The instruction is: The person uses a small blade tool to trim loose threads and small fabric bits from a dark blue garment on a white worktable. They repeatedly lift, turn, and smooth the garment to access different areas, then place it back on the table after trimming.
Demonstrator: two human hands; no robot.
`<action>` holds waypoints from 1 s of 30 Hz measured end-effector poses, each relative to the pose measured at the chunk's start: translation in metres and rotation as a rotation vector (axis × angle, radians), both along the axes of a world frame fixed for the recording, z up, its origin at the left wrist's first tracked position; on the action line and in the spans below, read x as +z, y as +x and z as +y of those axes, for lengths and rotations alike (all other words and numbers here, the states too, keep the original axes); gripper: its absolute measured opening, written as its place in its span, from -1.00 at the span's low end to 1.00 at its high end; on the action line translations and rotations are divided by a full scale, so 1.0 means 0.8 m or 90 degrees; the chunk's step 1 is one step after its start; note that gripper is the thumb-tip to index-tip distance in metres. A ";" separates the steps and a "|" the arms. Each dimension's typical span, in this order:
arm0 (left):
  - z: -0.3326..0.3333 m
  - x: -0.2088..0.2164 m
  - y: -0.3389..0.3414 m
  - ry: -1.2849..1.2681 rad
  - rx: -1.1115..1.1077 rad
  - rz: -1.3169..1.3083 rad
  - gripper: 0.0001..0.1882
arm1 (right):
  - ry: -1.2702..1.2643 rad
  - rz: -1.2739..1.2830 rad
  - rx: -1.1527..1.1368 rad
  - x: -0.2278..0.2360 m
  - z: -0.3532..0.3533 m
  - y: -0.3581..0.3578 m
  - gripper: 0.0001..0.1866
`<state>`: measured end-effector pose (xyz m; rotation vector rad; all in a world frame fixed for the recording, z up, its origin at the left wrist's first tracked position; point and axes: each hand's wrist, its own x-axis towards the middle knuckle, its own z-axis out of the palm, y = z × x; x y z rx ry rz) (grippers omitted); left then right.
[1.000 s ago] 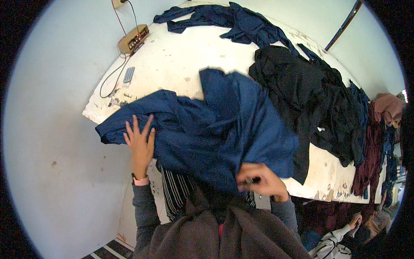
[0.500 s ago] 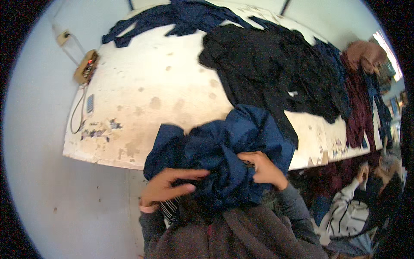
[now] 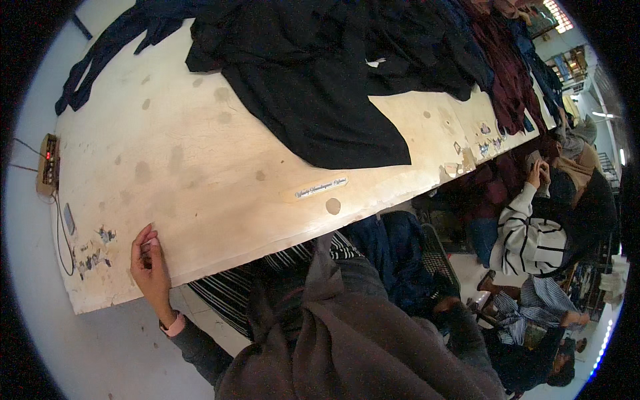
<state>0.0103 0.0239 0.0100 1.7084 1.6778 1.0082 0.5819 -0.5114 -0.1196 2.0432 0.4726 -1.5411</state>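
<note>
My left hand (image 3: 152, 268) is over the near left part of the white table (image 3: 220, 193). Its fingers are curled and the thumb lies close to them; anything small between them cannot be made out. On the right, below the table's edge, my right hand (image 3: 449, 305) is in shadow with its fingers mostly hidden. It is next to a bunched navy blue garment (image 3: 395, 257), which lies low beside a dark mesh crate (image 3: 440, 257). A large black garment (image 3: 320, 107) is spread over the far side of the table, its lower end reaching toward me.
Navy garments (image 3: 100, 60) and maroon cloth (image 3: 503, 73) lie along the table's far and right sides. A power box (image 3: 48, 167) with a cable hangs at the left. Two people sit on the right, one in a white-and-black top (image 3: 533, 233).
The navy garment has gone from in front of me down to the right, beside the crate. My left hand has let go of it and moved left; my view has turned rightward.
</note>
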 end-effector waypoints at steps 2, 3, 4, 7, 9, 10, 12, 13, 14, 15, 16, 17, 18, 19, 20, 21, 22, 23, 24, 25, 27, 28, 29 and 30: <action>-0.001 0.002 -0.001 0.014 0.009 0.004 -0.72 | -0.003 -0.147 0.023 -0.007 -0.015 -0.032 -0.33; 0.000 0.004 0.000 0.004 0.009 0.000 -0.72 | 0.017 -0.234 0.023 -0.014 -0.014 -0.047 -0.34; -0.002 0.006 0.002 -0.005 0.012 -0.003 -0.73 | 0.066 -0.335 0.007 -0.021 -0.008 -0.055 -0.34; 0.001 0.004 0.005 -0.021 0.000 -0.009 -0.75 | 0.522 -0.661 -0.155 -0.057 0.033 -0.050 -0.54; 0.001 0.006 0.006 0.024 -0.010 0.005 -0.78 | 0.836 -0.680 -0.190 -0.046 0.115 -0.042 -0.64; -0.007 0.008 0.003 0.045 0.003 0.026 -0.79 | 0.951 -0.611 -0.213 -0.015 0.184 -0.038 -0.67; -0.010 0.011 0.011 0.077 0.006 0.050 -0.82 | 1.132 -0.490 -0.191 0.077 0.303 -0.049 -0.72; -0.011 0.014 0.015 0.101 0.005 0.074 -0.82 | 1.208 -0.418 -0.147 0.120 0.357 -0.058 -0.75; -0.010 0.016 0.020 0.126 0.001 0.098 -0.82 | 1.283 -0.351 -0.101 0.158 0.404 -0.070 -0.77; -0.011 0.019 0.025 0.150 -0.001 0.125 -0.83 | 1.331 -0.345 0.127 0.196 0.449 -0.079 -0.76; -0.014 0.022 0.029 0.171 0.018 0.140 -0.83 | 1.359 -0.337 0.356 0.225 0.495 -0.090 -0.71; -0.016 0.023 0.033 0.188 0.038 0.151 -0.83 | 1.411 -0.291 0.485 0.247 0.541 -0.106 -0.56; -0.020 0.025 0.033 0.205 0.064 0.166 -0.83 | 1.404 -0.223 0.562 0.272 0.584 -0.134 -0.54; -0.020 0.022 0.038 0.196 0.079 0.150 -0.84 | 1.426 -0.151 0.602 0.285 0.624 -0.157 -0.53; -0.023 0.022 0.038 0.189 0.101 0.139 -0.85 | 1.409 -0.078 0.618 0.297 0.661 -0.187 -0.66; -0.025 0.022 0.036 0.184 0.126 0.130 -0.85 | 1.411 0.001 0.634 0.302 0.702 -0.213 -0.68; -0.024 0.022 0.038 0.176 0.132 0.112 -0.86 | 1.385 0.048 0.663 0.294 0.740 -0.230 -0.67; -0.021 0.022 0.040 0.164 0.137 0.095 -0.86 | 1.352 0.101 0.666 0.295 0.776 -0.252 -0.72; -0.020 0.022 0.038 0.153 0.142 0.082 -0.87 | 1.305 0.135 0.684 0.292 0.817 -0.273 -0.63; -0.021 0.019 0.030 0.132 0.139 0.105 -0.80 | 1.258 0.174 0.701 0.285 0.862 -0.295 -0.53; -0.022 0.009 0.014 0.093 0.131 0.148 -0.64 | 1.237 0.191 0.683 0.268 0.962 -0.336 -0.45; -0.021 0.003 0.012 0.082 0.126 0.123 -0.66 | 1.224 0.185 0.675 0.260 1.013 -0.347 -0.40; -0.024 0.002 0.008 0.069 0.129 0.111 -0.68 | 1.233 0.122 0.652 0.247 1.069 -0.361 -0.31; -0.021 0.003 0.009 0.056 0.121 0.091 -0.69 | 1.233 0.045 0.623 0.233 1.125 -0.361 -0.22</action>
